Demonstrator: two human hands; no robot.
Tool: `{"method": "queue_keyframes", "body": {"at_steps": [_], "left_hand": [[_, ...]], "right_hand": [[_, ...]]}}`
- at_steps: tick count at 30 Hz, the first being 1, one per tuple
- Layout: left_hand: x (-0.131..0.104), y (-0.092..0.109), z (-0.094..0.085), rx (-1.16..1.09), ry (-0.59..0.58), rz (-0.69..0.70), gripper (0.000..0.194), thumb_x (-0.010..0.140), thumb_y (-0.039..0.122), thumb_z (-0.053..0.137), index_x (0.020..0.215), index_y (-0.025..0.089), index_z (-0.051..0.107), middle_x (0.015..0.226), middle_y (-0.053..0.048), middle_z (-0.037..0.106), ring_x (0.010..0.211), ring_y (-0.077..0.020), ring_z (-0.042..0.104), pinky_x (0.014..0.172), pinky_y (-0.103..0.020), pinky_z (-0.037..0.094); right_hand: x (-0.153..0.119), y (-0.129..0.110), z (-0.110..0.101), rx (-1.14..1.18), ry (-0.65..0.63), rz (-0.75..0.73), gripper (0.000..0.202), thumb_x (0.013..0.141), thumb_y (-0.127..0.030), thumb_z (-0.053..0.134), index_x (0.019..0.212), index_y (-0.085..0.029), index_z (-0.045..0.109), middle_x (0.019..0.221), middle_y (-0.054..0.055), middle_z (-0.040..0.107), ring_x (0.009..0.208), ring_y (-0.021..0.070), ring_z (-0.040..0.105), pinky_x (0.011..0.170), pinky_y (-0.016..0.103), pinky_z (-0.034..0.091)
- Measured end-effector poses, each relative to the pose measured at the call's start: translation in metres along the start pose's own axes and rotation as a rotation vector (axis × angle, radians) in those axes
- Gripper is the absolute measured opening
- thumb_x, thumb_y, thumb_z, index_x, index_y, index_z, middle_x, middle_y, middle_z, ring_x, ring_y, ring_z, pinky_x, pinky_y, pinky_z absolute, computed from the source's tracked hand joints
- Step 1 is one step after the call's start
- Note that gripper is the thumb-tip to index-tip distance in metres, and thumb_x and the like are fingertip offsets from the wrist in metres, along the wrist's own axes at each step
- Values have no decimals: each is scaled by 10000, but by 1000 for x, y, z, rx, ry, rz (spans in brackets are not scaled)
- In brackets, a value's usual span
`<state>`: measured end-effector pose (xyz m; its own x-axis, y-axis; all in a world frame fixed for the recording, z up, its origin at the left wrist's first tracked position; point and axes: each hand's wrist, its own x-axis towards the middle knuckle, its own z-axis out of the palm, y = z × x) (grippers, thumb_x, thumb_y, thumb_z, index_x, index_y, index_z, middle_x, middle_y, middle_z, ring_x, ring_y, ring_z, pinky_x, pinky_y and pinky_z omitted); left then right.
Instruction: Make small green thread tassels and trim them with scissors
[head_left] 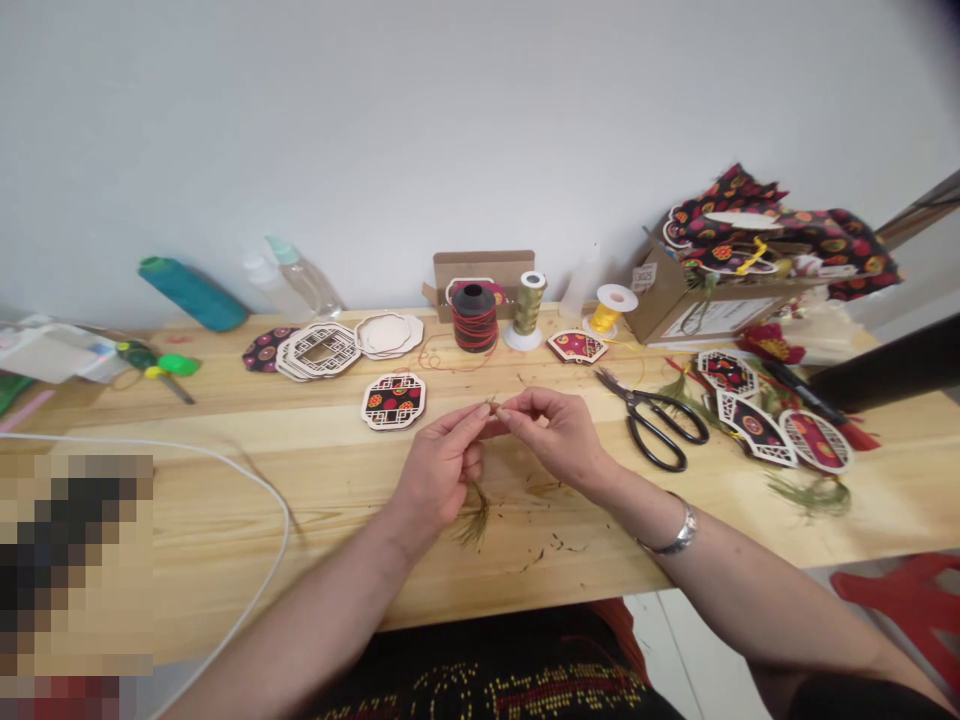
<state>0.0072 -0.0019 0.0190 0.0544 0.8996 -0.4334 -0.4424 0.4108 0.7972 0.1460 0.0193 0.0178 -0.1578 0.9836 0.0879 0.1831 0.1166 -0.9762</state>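
Observation:
An olive-green thread tassel [474, 517] hangs out below my left hand [448, 462], which is closed around it. My right hand [555, 435] meets the left at the fingertips, where thumb and finger pinch the small top end of the tassel. The palm of the left hand hides the tassel's middle. Left of my hands lies an octagonal wooden lattice pendant [394, 402] backed with patterned cloth. Close to my right hand rest black-handled scissors [654, 418], their blades pointing toward the back left. Dark thread scraps [553, 545] are scattered below my hands.
Along the wall stand a dark red thread spool [475, 325], a green-gold spool [529, 312] and a yellow spool [609, 310]. Lattice frames [322, 350] are stacked left. A cardboard box [697, 305] and finished pendants [757, 430] occupy the right. A white cable [255, 475] crosses the left side.

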Motion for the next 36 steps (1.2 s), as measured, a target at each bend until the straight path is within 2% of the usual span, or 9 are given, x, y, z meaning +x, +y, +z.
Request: {"method": "queue_keyframes", "body": {"at_steps": [4,8,12,21,24,26,30,33,36], "left_hand": [[-1,0,0,34,-7,23,261,648,341,742,778,121,687,608,-11,611,376,8,240,355,-153,147],[0,0,0,41,11,34,247,620,337,762,705,125,667,537,34,510,393,-2,282,360,-149,146],[0,0,1,39,15,31,253,604,334,775,669,126,647,511,52,458,397,-3,273,366,-150,139],[0,0,1,37,10,25,268,596,335,779,603,123,614,501,52,441,398,-9,264,368,-157,148],[1,0,-1,25,-7,6,258,603,340,774,677,121,660,506,57,437,398,-8,259,367,-155,148],[2,0,-2,16,-15,-10,284,612,341,770,765,115,692,511,62,431,399,-6,250,365,-151,147],[4,0,-4,-36,-33,-56,295,618,318,772,811,107,698,515,67,420,402,0,238,362,-136,158],[5,0,-5,-90,-56,-111,283,628,296,768,826,108,693,513,72,411,401,2,224,356,-127,155],[6,1,-5,-129,-76,-143,273,642,280,760,840,107,687,518,75,403,400,2,218,352,-124,151]], "right_hand": [[-2,4,1,-157,36,-134,105,759,-242,607,724,-152,649,689,31,657,623,118,558,598,241,450],[-4,7,0,-340,52,-324,95,784,-198,572,710,-166,621,655,18,612,656,126,535,622,250,429],[-3,8,-1,-432,64,-444,106,805,-180,547,715,-167,602,641,14,587,658,129,516,647,261,420],[-3,9,-2,-517,79,-508,131,832,-210,530,736,-166,609,648,24,578,669,143,499,667,286,409],[0,9,-4,-479,106,-447,130,831,-228,539,757,-162,624,680,36,593,708,150,517,672,286,414],[3,10,-7,-362,107,-304,136,829,-253,545,830,-160,645,749,45,630,727,145,544,666,278,428],[11,12,-12,-49,-85,29,285,774,-308,610,999,-142,664,861,59,686,720,128,590,667,267,462],[15,14,-15,32,-219,105,398,683,-297,690,1038,-119,663,858,59,696,714,127,596,690,278,472],[16,14,-16,33,-254,131,436,651,-298,711,1039,-106,668,873,71,706,723,136,605,702,286,472]]}}
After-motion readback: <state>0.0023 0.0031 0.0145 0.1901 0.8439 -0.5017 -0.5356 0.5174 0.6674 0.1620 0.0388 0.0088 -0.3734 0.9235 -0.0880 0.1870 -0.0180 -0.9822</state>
